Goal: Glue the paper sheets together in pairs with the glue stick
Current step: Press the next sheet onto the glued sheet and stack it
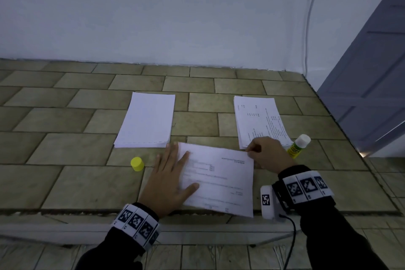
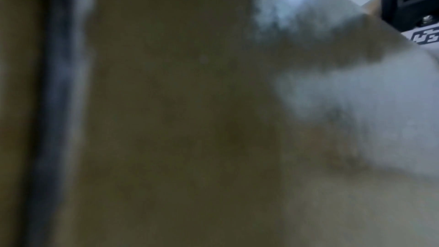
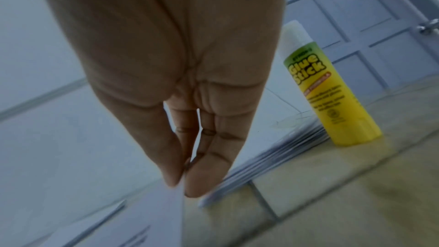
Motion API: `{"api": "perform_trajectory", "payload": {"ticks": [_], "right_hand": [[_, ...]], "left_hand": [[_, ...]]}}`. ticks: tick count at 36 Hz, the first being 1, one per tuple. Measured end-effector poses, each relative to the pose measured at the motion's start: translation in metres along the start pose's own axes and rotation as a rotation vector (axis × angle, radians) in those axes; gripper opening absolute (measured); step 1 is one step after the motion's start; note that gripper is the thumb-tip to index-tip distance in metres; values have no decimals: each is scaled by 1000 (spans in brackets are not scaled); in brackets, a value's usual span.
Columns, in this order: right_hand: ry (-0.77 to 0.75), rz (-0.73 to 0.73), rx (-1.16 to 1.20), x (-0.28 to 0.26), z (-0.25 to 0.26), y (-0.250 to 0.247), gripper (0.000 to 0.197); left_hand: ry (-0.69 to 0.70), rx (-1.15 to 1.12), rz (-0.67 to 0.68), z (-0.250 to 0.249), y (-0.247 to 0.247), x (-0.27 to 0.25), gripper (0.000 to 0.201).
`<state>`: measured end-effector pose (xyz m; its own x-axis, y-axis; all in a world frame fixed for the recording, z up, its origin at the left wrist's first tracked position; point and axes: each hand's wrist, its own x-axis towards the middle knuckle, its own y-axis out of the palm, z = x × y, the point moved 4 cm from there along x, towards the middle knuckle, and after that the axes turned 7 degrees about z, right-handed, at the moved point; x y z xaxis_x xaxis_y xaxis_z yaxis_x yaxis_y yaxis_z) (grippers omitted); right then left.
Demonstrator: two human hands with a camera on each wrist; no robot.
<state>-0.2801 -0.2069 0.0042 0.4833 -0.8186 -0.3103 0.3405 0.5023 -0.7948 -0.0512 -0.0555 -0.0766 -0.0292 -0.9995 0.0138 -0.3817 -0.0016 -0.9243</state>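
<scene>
A printed sheet (image 1: 221, 180) lies at the near table edge, slightly skewed. My left hand (image 1: 173, 175) presses flat on its left edge with straight fingers. My right hand (image 1: 263, 152) pinches the sheet's far right corner between thumb and forefinger (image 3: 202, 177). Right of that hand the yellow glue stick (image 1: 298, 146) (image 3: 332, 93) stands upright without its cap. Its yellow cap (image 1: 137, 164) sits on the table left of my left hand. The left wrist view is blurred and shows only palm and white paper (image 2: 380, 100).
A blank paper stack (image 1: 146, 120) lies at the back left and a printed stack (image 1: 258, 120) (image 3: 273, 159) at the back right, by the glue stick. The tiled table (image 1: 65, 138) ends at the wall behind. A blue door (image 1: 372, 72) stands to the right.
</scene>
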Motion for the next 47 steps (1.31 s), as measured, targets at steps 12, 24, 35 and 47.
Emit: {"api": "perform_trajectory", "payload": {"ticks": [12, 24, 35, 47], "right_hand": [[117, -209, 465, 26, -1, -16, 12], [165, -192, 357, 51, 28, 25, 13], [204, -24, -100, 61, 49, 36, 18], [233, -10, -182, 63, 56, 35, 21]], "left_hand": [[20, -83, -102, 0, -4, -1, 84], [-1, -26, -66, 4, 4, 0, 78], [-3, -16, -62, 3, 2, 0, 79], [-36, -124, -23, 4, -3, 2, 86]]}}
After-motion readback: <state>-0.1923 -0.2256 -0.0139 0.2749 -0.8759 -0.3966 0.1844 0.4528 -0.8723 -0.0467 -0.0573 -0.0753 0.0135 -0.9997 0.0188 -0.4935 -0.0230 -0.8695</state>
